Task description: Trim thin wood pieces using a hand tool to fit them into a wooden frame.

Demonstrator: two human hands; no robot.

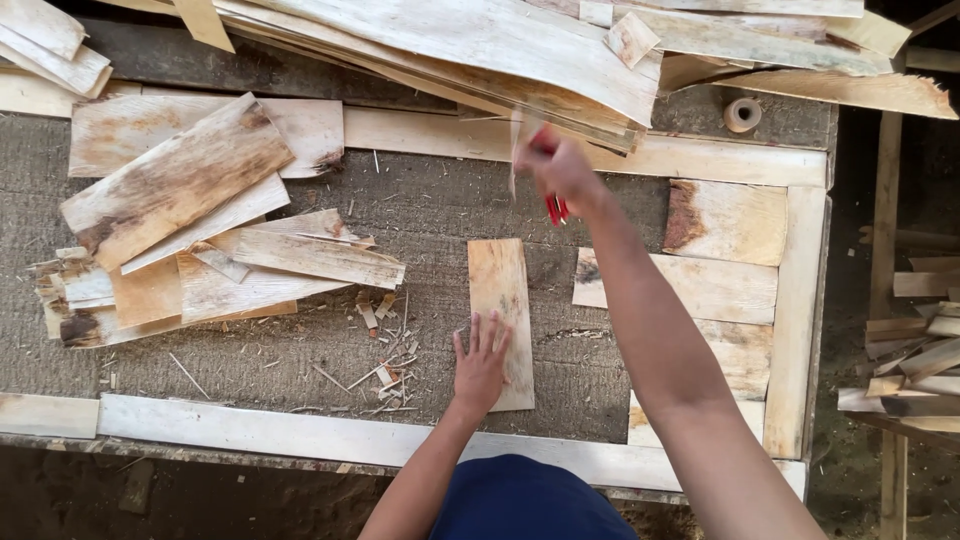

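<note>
My left hand (pixel 481 362) lies flat, fingers spread, on the near end of a narrow pale wood veneer strip (pixel 499 285) lying lengthwise on the grey worktable (pixel 420 215). My right hand (pixel 561 171) is stretched out over the far side of the table, closed around a red-handled tool (pixel 555 207) and pinching a thin sliver of veneer (pixel 516 150) at the edge of the big veneer stack (pixel 480 50). The tool's working end is hidden by my fingers.
A loose heap of veneer offcuts (pixel 190 235) covers the table's left part. Wood chips (pixel 385 365) lie near my left hand. Flat veneer pieces (pixel 725 225) sit at the right. A tape roll (pixel 742 114) stands at the back right. More scrap wood (pixel 915 360) lies beyond the right edge.
</note>
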